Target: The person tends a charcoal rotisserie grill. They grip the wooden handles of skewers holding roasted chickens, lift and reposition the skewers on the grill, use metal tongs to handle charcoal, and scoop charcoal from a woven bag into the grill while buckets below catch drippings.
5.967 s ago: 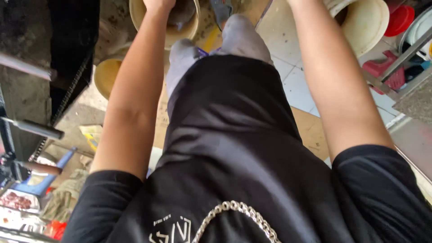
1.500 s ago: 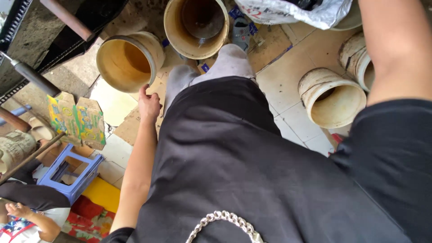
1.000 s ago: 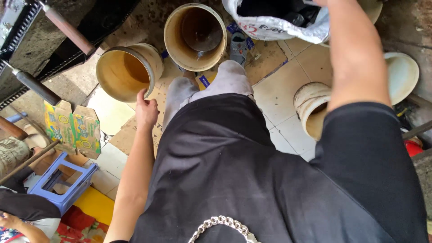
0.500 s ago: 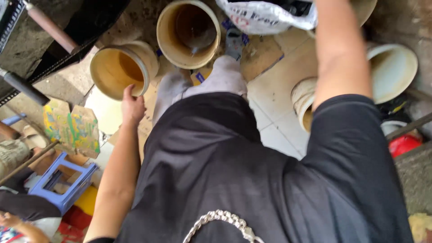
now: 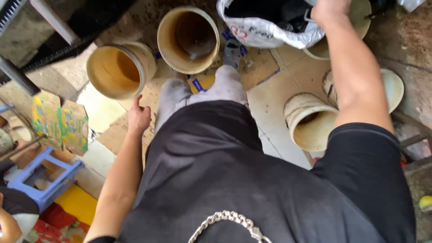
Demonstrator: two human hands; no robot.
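Observation:
I look straight down my black shirt and grey trousers. My left hand (image 5: 138, 117) hangs by my thigh with loose fingers and holds nothing; it is just below a yellowish bucket (image 5: 118, 69) that lies tilted on its side. My right hand (image 5: 330, 10) is stretched forward at the top edge, closed at the rim of a white sack (image 5: 265, 29) with dark contents. A second, upright stained bucket (image 5: 189, 38) stands in front of my feet.
A pale bucket (image 5: 310, 121) lies on its side at the right, with a white basin (image 5: 392, 87) behind it. At the left are a blue plastic stool (image 5: 42, 177), a printed cardboard piece (image 5: 60, 123) and another person's arm (image 5: 6, 222). Flattened cardboard (image 5: 258, 65) covers the tiled floor.
My left hand has dropped away from the tilted bucket's rim. My right arm has reached further forward to the white sack, and my view has shifted.

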